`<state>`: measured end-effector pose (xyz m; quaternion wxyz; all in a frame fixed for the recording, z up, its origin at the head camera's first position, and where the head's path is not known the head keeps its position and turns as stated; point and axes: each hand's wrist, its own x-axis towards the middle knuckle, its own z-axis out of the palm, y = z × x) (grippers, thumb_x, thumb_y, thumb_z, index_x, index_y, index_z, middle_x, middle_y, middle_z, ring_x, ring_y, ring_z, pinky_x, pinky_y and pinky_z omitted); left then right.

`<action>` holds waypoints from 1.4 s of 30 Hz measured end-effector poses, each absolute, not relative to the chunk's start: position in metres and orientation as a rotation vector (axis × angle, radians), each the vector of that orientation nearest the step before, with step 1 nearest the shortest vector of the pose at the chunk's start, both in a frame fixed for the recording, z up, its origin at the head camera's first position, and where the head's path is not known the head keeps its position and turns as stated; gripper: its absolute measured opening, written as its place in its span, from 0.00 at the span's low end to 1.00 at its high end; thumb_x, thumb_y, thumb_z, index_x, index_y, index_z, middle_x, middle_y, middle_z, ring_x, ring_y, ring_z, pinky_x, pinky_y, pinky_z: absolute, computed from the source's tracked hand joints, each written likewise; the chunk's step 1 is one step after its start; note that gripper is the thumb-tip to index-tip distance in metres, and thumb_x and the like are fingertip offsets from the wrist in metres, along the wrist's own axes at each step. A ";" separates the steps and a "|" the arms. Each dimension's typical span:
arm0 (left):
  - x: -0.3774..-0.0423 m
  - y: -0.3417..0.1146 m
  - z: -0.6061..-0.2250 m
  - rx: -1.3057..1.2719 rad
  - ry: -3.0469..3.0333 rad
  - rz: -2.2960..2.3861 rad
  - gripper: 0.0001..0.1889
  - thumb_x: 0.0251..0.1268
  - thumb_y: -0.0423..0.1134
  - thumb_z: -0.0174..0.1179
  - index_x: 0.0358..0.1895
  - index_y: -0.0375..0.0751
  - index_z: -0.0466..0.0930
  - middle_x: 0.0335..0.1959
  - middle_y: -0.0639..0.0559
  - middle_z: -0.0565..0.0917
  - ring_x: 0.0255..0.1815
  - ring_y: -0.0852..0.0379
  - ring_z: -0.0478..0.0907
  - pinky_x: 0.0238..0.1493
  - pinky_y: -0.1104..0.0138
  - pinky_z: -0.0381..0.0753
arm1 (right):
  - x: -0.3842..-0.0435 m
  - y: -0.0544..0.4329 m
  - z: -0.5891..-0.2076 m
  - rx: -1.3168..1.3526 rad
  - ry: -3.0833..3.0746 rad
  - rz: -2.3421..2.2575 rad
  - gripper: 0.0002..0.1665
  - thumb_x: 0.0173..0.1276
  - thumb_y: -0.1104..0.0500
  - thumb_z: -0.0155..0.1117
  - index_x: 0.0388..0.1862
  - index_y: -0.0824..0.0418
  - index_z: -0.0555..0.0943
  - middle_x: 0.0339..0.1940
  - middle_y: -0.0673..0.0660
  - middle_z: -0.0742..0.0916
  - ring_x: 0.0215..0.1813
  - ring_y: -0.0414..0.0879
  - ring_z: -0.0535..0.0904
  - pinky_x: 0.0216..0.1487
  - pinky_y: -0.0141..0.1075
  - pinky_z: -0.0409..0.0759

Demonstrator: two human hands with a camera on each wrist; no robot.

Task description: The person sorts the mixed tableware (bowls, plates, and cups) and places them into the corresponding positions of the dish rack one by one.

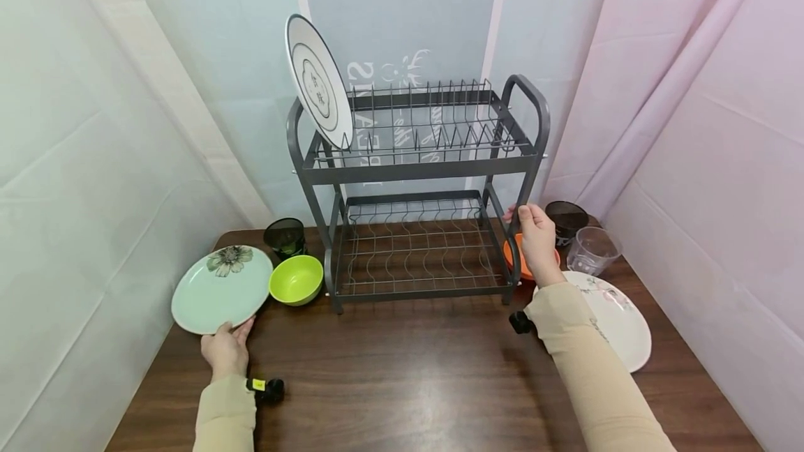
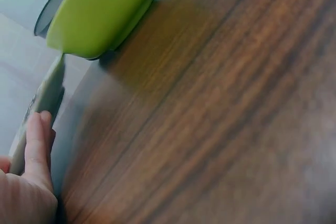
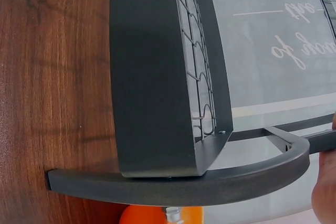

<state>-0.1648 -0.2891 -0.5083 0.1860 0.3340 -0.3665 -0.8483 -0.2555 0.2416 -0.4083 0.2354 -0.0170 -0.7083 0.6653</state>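
With fingers and thumb at its near rim, my left hand (image 1: pixel 226 351) holds a mint-green plate (image 1: pixel 220 295) that bears a dark flower print. The left wrist view catches this plate edge-on, tilted, with the fingers (image 2: pixel 37 145) along its underside. My right hand (image 1: pixel 537 243) grips the right upright of a dark grey two-tier dish rack (image 1: pixel 414 173). Only a bit of that hand shows in the right wrist view, at the right edge by the rack's frame (image 3: pixel 247 182). A white plate (image 1: pixel 319 86) with dark rings leans upright at the upper tier's left end.
Left of the rack stand a lime-green bowl (image 1: pixel 296 280) and a dark cup (image 1: pixel 285 237). To its right are an orange bowl (image 1: pixel 511 262), another dark cup (image 1: pixel 566 220), a clear cup (image 1: pixel 593 251) and a floral white plate (image 1: pixel 622 333). Cloth walls enclose the wooden table (image 1: pixel 402 375).
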 end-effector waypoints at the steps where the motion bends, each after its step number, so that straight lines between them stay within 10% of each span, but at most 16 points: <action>1: -0.162 -0.290 -0.508 0.942 -1.045 -2.381 0.19 0.70 0.29 0.35 0.62 0.44 0.51 0.48 0.48 0.61 0.27 0.55 0.80 0.41 0.68 0.83 | -0.256 0.241 -0.409 -0.050 -1.945 1.828 0.24 0.71 0.51 0.48 0.43 0.73 0.76 0.25 0.38 0.84 0.34 0.33 0.78 0.40 0.27 0.73; 10: -0.147 -0.295 -0.497 0.891 -0.911 -2.401 0.12 0.69 0.26 0.36 0.49 0.46 0.59 0.48 0.48 0.62 0.30 0.54 0.79 0.39 0.66 0.83 | -0.255 0.243 -0.414 -0.073 -1.929 1.870 0.22 0.71 0.53 0.48 0.43 0.73 0.76 0.25 0.40 0.84 0.33 0.33 0.80 0.40 0.27 0.75; 42: -0.109 -0.259 -0.435 0.788 -1.118 -2.508 0.12 0.67 0.26 0.44 0.51 0.37 0.62 0.37 0.51 0.75 0.33 0.60 0.81 0.35 0.72 0.82 | -0.244 0.234 -0.391 -0.018 -1.896 1.876 0.20 0.71 0.57 0.49 0.41 0.76 0.75 0.24 0.43 0.85 0.33 0.36 0.81 0.38 0.27 0.75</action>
